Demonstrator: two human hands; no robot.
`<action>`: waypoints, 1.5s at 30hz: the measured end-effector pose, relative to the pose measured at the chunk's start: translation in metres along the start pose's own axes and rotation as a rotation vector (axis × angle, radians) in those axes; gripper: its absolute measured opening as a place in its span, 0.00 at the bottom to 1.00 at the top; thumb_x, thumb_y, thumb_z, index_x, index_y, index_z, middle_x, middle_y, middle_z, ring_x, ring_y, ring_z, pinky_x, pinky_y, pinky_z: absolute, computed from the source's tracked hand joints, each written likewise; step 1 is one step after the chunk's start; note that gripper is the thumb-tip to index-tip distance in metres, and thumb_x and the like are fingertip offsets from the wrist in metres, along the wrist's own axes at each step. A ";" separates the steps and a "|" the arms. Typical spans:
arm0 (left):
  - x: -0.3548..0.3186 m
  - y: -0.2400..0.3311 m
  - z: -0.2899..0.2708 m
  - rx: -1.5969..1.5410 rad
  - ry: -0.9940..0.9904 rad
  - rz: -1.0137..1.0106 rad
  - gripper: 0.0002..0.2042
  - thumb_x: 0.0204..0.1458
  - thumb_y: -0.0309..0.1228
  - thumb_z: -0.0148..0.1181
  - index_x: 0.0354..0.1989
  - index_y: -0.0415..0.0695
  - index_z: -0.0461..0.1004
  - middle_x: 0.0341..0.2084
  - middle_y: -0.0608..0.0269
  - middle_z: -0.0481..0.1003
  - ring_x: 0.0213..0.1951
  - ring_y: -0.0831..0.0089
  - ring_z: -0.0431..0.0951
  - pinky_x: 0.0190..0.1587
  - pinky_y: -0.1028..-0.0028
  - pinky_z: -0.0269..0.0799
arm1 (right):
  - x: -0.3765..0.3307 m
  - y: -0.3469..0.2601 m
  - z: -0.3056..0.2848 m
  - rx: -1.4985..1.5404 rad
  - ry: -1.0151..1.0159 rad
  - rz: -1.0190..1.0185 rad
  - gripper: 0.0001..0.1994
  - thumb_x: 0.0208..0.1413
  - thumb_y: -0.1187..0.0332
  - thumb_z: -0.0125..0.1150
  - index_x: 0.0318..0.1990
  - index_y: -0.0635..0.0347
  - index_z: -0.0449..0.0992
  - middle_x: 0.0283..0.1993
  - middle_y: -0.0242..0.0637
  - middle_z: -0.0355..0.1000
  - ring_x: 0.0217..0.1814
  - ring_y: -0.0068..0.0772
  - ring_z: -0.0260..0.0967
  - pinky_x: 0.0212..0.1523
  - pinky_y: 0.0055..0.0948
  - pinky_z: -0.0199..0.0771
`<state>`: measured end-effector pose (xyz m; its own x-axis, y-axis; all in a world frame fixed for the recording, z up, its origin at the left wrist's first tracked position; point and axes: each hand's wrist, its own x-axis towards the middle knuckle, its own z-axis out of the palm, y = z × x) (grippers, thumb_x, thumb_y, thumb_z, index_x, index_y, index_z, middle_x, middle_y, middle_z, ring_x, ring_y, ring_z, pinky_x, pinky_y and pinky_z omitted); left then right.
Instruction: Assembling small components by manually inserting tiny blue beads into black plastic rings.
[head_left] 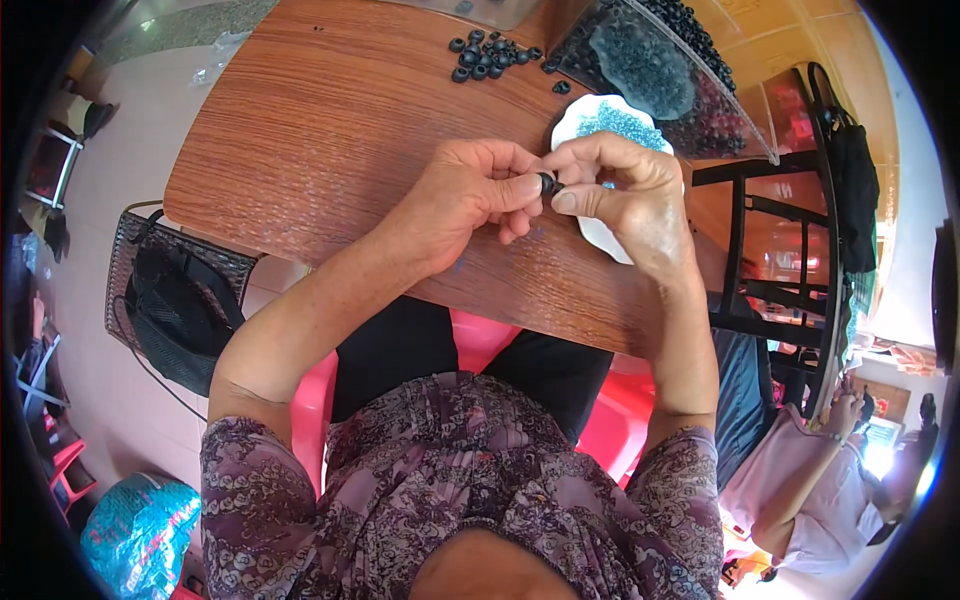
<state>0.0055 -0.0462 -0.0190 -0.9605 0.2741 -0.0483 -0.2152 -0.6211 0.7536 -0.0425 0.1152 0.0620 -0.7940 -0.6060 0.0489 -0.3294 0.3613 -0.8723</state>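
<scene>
Over the near table (300,150) edge, both hands meet: the left hand (470,195) pinches a small black ring (547,183) at its fingertips, and the right hand (625,190) pinches its other side, steadying it. Behind lies a white dish (570,125) of blue beads (620,120), handy; farther off, loose rings (487,55).

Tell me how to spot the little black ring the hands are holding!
Find the wooden table, then the white dish of blue beads near its right side. Just in front of it, the left hand and right hand meet, pinching one black ring. The other rings lie loose in a far pile.
</scene>
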 end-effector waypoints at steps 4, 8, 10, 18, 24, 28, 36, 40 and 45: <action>-0.001 0.003 0.001 0.052 -0.010 -0.032 0.08 0.51 0.27 0.56 0.36 0.35 0.72 0.23 0.60 0.73 0.21 0.77 0.72 0.21 0.80 0.66 | 0.006 -0.001 -0.010 0.087 -0.174 0.159 0.13 0.37 0.82 0.65 0.34 0.61 0.79 0.24 0.27 0.71 0.27 0.16 0.66 0.29 0.17 0.67; -0.002 0.005 0.005 0.066 0.027 -0.086 0.08 0.51 0.27 0.56 0.35 0.34 0.72 0.21 0.59 0.74 0.18 0.75 0.73 0.18 0.78 0.67 | 0.010 -0.001 -0.013 0.098 -0.236 0.213 0.12 0.37 0.83 0.64 0.33 0.62 0.79 0.25 0.29 0.72 0.29 0.17 0.69 0.31 0.17 0.69; -0.003 0.005 0.004 0.043 0.036 -0.098 0.08 0.50 0.27 0.56 0.34 0.34 0.72 0.20 0.59 0.74 0.18 0.74 0.73 0.18 0.78 0.67 | 0.012 -0.002 -0.012 0.152 -0.268 0.233 0.10 0.37 0.83 0.63 0.32 0.63 0.79 0.26 0.30 0.73 0.30 0.18 0.70 0.32 0.18 0.70; -0.005 0.003 0.003 0.037 0.034 -0.083 0.09 0.50 0.27 0.58 0.34 0.33 0.72 0.21 0.58 0.74 0.18 0.73 0.73 0.18 0.75 0.71 | 0.019 0.001 -0.007 0.067 -0.303 0.187 0.12 0.33 0.86 0.63 0.30 0.64 0.79 0.25 0.32 0.73 0.29 0.21 0.70 0.32 0.20 0.73; -0.004 0.000 0.001 0.017 0.064 -0.043 0.10 0.49 0.27 0.58 0.34 0.31 0.72 0.21 0.57 0.74 0.19 0.72 0.74 0.18 0.74 0.72 | 0.021 -0.001 -0.001 0.069 -0.284 0.156 0.08 0.35 0.86 0.62 0.25 0.65 0.77 0.24 0.30 0.72 0.29 0.19 0.68 0.33 0.20 0.71; -0.003 -0.001 0.003 0.007 0.077 -0.042 0.07 0.49 0.24 0.56 0.33 0.30 0.72 0.20 0.56 0.74 0.17 0.74 0.73 0.17 0.77 0.72 | 0.021 0.003 -0.003 0.083 -0.295 0.179 0.07 0.38 0.87 0.61 0.24 0.65 0.75 0.24 0.31 0.72 0.29 0.17 0.68 0.33 0.20 0.71; -0.001 0.001 0.002 0.031 0.026 -0.084 0.09 0.50 0.26 0.57 0.34 0.32 0.72 0.23 0.57 0.74 0.21 0.73 0.75 0.19 0.74 0.73 | 0.018 0.004 -0.015 0.116 -0.346 0.266 0.11 0.38 0.85 0.61 0.32 0.65 0.77 0.27 0.34 0.74 0.26 0.18 0.68 0.25 0.17 0.66; 0.001 0.003 0.001 -0.060 0.016 -0.071 0.09 0.51 0.26 0.56 0.35 0.32 0.71 0.24 0.57 0.74 0.21 0.73 0.75 0.20 0.74 0.73 | 0.017 0.001 -0.013 0.095 -0.285 0.265 0.10 0.39 0.84 0.62 0.33 0.64 0.77 0.26 0.33 0.74 0.25 0.17 0.67 0.24 0.15 0.65; 0.001 0.006 0.001 -0.127 0.056 -0.065 0.08 0.51 0.25 0.55 0.35 0.31 0.71 0.24 0.57 0.73 0.22 0.73 0.75 0.22 0.76 0.74 | 0.008 0.011 -0.003 0.043 -0.030 0.041 0.07 0.42 0.81 0.63 0.31 0.64 0.76 0.25 0.30 0.73 0.25 0.16 0.66 0.26 0.15 0.65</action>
<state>0.0033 -0.0483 -0.0139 -0.9512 0.2781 -0.1335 -0.2948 -0.6919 0.6591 -0.0538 0.1165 0.0542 -0.7904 -0.6126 -0.0010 -0.2744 0.3555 -0.8935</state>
